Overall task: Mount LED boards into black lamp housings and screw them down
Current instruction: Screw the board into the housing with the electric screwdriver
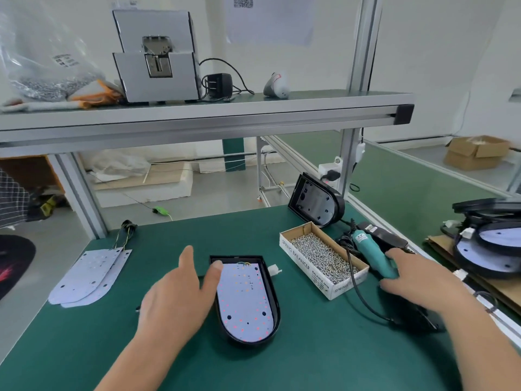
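One board is seated in one housing, touched by the open-fingered left hand. Right of that housing, one screwdriver is gripped by the right hand; a second housing is propped behind.

Our left hand hovers open, fingers straight, at lower centre. Our right hand, lower right, curls around a teal screwdriver.
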A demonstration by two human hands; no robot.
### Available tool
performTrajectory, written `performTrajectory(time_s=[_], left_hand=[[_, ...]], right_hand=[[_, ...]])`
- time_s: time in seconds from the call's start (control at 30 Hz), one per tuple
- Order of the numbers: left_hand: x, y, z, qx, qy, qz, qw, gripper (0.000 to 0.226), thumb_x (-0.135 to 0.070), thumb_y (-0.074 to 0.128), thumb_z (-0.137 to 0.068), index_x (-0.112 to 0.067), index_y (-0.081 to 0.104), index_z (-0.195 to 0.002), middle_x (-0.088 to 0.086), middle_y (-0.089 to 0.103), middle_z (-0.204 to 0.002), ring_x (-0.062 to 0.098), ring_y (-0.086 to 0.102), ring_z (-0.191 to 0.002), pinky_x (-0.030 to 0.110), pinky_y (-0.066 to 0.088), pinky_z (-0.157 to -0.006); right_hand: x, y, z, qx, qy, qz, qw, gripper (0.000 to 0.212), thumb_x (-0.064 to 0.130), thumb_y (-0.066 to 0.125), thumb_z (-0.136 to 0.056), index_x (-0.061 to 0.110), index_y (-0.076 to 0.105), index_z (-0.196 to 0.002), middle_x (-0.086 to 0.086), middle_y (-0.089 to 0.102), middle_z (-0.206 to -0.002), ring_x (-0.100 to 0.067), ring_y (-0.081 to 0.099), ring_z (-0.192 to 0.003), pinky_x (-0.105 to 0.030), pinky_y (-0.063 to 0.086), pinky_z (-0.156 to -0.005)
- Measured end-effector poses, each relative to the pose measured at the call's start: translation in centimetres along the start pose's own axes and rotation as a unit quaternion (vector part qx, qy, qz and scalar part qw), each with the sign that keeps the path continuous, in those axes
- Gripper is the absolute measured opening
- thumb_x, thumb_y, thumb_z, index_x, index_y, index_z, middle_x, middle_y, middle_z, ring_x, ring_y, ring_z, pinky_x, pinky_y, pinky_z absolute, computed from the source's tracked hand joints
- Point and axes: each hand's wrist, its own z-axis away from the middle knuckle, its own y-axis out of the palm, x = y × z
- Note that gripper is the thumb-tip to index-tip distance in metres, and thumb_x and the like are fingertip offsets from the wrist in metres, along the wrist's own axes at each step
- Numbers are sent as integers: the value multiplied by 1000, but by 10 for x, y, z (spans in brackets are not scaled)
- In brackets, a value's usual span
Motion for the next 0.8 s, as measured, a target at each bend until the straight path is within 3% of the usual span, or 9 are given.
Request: performTrajectory(time_s=[0.1, 0.2, 0.27, 0.37, 0.43, 0.53, 0.7, 0.8], left_hand=[[-6, -10, 3, -69, 48, -30, 996, 83, -76, 16, -94, -25, 43, -155, -6, 69, -103, 29, 69, -87, 38, 45, -69], [-18, -11, 13, -143, 124, 23, 982, 47, -52, 47, -104, -23, 66, -135, -14, 61, -83, 21, 58, -69, 34, 44, -62], [-30, -10, 21, -165, 171, 47, 970, 27, -37, 55, -105, -24, 72, -122, -17, 63, -82, 16, 60, -69, 33, 49, -60], [-49, -5, 31, -119, 210, 60, 969, 26, -41, 53, -100, -32, 72, -115, -19, 68, -89, 11, 64, -76, 35, 55, -65], [-60, 3, 34, -74, 225, 66, 969, 24, -46, 49, -101, -38, 70, -110, -20, 67, -90, 6, 61, -80, 35, 53, -69], [-78, 17, 33, 2, 248, 63, 967, 33, -52, 37, -103, -35, 65, -104, -16, 65, -92, 7, 59, -88, 32, 51, -76], [-123, 42, 16, 87, 294, 36, 951, 27, -37, 43, -110, -27, 67, -110, -10, 66, -103, 14, 58, -106, 38, 49, -93], [-155, 59, 2, 113, 304, 32, 945, 23, -28, 48, -108, -21, 69, -103, -7, 68, -105, 19, 57, -110, 39, 52, -89]], right_hand=[[0, -3, -6, -3, 26, -125, 992, 22, 42, 73, -82, 25, 64, -94, 3, 69, -77, -14, 66, -66, -32, 49, -60], [-7, -5, -9, -13, 41, -285, 957, 16, 30, 78, -81, 18, 68, -80, 1, 63, -57, -15, 54, -45, -26, 37, -48], [-11, -4, -10, -5, 47, -381, 923, 16, 23, 78, -81, 11, 68, -85, -5, 64, -56, -19, 50, -43, -23, 33, -44], [-11, -3, -9, 7, 35, -522, 852, 25, 10, 75, -85, -3, 65, -103, -20, 70, -69, -26, 54, -48, -26, 38, -42], [-9, -4, -10, -14, 20, -600, 800, 26, 11, 67, -94, -10, 62, -108, -17, 67, -71, -25, 51, -47, -28, 40, -42], [-4, -8, -10, -12, 41, -690, 722, 32, 28, 53, -105, -1, 67, -109, -12, 65, -73, -19, 50, -45, -24, 41, -39], [0, -14, -1, -13, -5, -828, 561, 29, 23, 50, -105, -2, 63, -114, -8, 63, -77, -15, 57, -53, -20, 50, -44], [8, -16, 3, -43, -28, -850, 525, 19, 17, 51, -104, 1, 60, -111, -7, 65, -80, -14, 62, -59, -19, 54, -48]])
